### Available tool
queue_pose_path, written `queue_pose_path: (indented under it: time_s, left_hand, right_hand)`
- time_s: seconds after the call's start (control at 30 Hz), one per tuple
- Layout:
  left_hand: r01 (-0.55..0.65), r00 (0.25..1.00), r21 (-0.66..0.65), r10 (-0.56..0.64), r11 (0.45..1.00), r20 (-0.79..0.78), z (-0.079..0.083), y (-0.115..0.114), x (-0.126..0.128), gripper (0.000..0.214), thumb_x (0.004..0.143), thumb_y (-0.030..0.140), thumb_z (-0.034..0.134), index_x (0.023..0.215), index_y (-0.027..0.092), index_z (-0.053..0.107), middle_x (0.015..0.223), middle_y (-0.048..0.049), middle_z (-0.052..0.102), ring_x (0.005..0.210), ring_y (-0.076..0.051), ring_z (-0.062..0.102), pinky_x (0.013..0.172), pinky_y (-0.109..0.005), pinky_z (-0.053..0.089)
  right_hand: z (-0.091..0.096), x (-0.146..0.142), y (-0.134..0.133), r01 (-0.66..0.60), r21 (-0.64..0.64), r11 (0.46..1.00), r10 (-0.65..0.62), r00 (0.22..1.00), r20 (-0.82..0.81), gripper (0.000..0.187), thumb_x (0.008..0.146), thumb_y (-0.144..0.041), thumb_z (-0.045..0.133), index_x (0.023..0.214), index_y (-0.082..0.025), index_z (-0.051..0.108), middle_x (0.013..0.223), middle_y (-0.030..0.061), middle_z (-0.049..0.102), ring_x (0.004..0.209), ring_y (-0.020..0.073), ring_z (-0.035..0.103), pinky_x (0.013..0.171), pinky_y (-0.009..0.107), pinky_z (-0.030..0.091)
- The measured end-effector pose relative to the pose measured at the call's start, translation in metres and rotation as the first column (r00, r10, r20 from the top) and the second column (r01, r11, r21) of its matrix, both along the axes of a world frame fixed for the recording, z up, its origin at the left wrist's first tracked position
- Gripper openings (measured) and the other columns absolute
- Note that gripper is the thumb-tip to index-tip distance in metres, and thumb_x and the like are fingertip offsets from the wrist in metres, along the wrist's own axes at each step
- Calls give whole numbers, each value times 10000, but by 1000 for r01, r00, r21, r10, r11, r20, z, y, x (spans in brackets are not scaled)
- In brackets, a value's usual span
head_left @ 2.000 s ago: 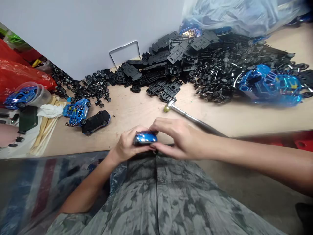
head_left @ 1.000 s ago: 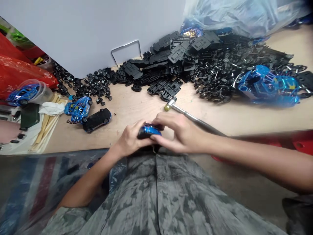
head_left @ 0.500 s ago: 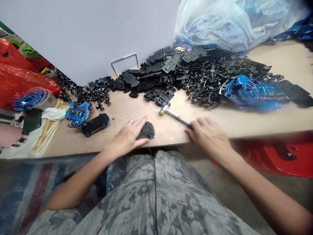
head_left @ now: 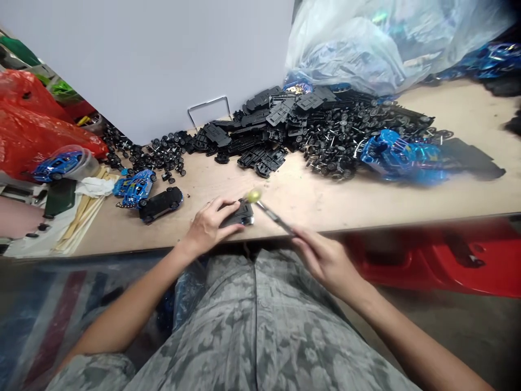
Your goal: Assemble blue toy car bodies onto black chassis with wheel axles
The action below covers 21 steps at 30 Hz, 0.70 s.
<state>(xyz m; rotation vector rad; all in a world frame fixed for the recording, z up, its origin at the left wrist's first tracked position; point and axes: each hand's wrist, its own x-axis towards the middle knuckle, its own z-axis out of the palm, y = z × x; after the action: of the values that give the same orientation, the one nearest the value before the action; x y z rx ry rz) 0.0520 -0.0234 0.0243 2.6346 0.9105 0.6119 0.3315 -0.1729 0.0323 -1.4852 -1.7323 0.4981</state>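
Near the table's front edge, my left hand (head_left: 207,224) grips a toy car (head_left: 236,216) between thumb and fingers. The car's black underside faces up, and part of it is hidden under my fingers. My right hand (head_left: 325,262) is closed around the handle of a small hammer (head_left: 275,218). Its yellowish head, blurred by motion, is over the right end of the car; whether it touches, I cannot tell. To the left of my left hand lie an upturned toy car (head_left: 161,205) and a shiny blue toy car (head_left: 135,187).
Black chassis plates (head_left: 260,119) and wheel axles (head_left: 337,141) are heaped at the back. Blue car shells (head_left: 401,155) lie at the right, below a clear plastic bag (head_left: 354,49). A plastic cup (head_left: 83,163) and red bag (head_left: 36,125) stand left. A red stool (head_left: 431,255) is beneath the table.
My right hand has lifted the hammer off the table and brought it left over the toy car. My left hand's flat fingers have bent and closed on the car.
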Motion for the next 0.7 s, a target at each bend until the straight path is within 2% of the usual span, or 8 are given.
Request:
queue_pose_path:
  time_s: [0.17,0.27,0.37,0.43,0.5,0.57,0.63,0.7]
  left_hand:
    - [-2,1000,18,2,1000,0,-2,0,1,484,911,471,724,1299,185,681,1207,-133,686,1113,-285,694,964,-454,594]
    - [-5,1000,3,5,1000,-14,1,-2,2,513,894,438,751,1332,185,663,1247,-148,663,1167,-305,667,1001,-486,578]
    - [-27,1000,-78,26,997,-7,10,-3,2,469,899,355,746,1323,167,675,1256,-161,647,1169,-299,663,1012,-483,571]
    - [-42,997,-217,54,975,48,17,0,2,403,899,349,736,1251,155,716,1192,-143,688,1102,-273,694,990,-450,579]
    - [-45,989,-430,102,902,110,22,7,1,381,889,399,740,1178,150,741,1121,-118,744,1014,-242,727,939,-405,596]
    - [-28,979,-624,148,781,142,24,17,1,405,881,446,741,1143,136,742,1080,-111,778,934,-216,742,864,-358,611]
    - [-3,976,-724,160,690,148,22,28,0,441,886,482,723,1133,117,738,1062,-122,788,885,-205,742,804,-335,614]
    - [7,978,-726,148,687,149,19,34,0,448,913,521,672,1088,117,754,1058,-130,784,915,-217,738,822,-352,612]
  right_hand:
    - [-11,-4,1,95,13,995,-95,995,-29,327,1002,-274,539,1250,-194,738,1191,111,788,1014,274,795,945,396,663]
    - [-11,0,2,39,-67,997,-41,999,-30,318,996,-296,542,1203,-195,762,1124,106,808,944,282,807,887,395,677]
    - [-6,8,4,80,-83,993,-86,994,-67,323,1002,-323,528,1179,-201,770,1097,102,813,877,273,807,830,382,677]
    - [1,15,4,164,-66,984,-170,980,-104,325,998,-350,548,1203,-203,754,1101,99,808,814,255,798,795,373,672]
    - [7,22,4,206,-106,973,-219,966,-136,334,984,-379,587,1234,-210,730,1028,83,806,670,223,762,689,348,661]
    - [10,27,3,192,-195,962,-226,959,-172,352,978,-402,605,1258,-213,705,899,55,785,542,193,700,569,322,627]
    - [9,31,3,173,-231,957,-220,956,-195,360,990,-401,589,1277,-207,690,820,39,765,517,192,686,530,317,614]
    - [4,33,3,168,-177,970,-197,967,-161,356,999,-375,580,1291,-204,690,924,66,795,679,232,766,657,348,666]
